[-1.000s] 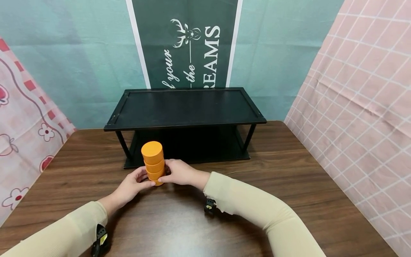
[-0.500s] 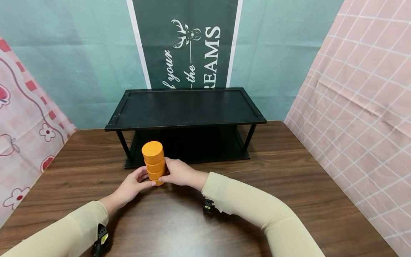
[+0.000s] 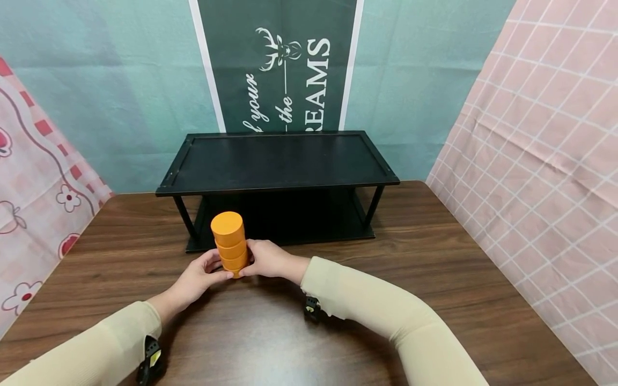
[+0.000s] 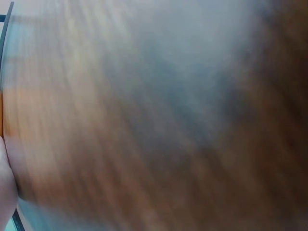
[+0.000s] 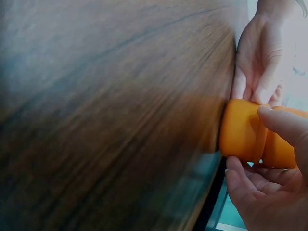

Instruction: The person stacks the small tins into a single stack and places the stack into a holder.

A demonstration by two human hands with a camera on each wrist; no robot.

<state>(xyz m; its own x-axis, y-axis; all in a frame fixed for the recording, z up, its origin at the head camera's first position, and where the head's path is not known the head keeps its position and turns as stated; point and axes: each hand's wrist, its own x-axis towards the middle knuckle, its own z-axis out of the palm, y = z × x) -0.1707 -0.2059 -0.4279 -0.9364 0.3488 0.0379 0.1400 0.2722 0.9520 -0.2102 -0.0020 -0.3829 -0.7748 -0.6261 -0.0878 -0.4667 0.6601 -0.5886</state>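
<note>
An upright stack of orange round pieces [image 3: 230,238], several high with the widest on top, stands on the brown table in front of the shelf. My left hand [image 3: 195,279] holds its base from the left, fingers curved behind and thumb at the front. From the other side my right hand [image 3: 271,260] grips the low part, with its thumb across the front. Close up in the right wrist view, my right hand [image 5: 272,195] has fingers and thumb on either side of the bottom piece [image 5: 240,132]. The left wrist view is mostly blurred tabletop.
A low black two-tier shelf [image 3: 285,163] stands right behind the stack, its upper board higher than my hands. Wood-grain table [image 3: 420,289] spreads around it. Pink grid cloth [image 3: 545,150] hangs at the right, patterned cloth [image 3: 43,177] at the left, teal cloth [image 3: 415,69] behind.
My right forearm has shifted slightly left, and its thumb sits a touch lower on the stack. The stack and my left hand stay in place.
</note>
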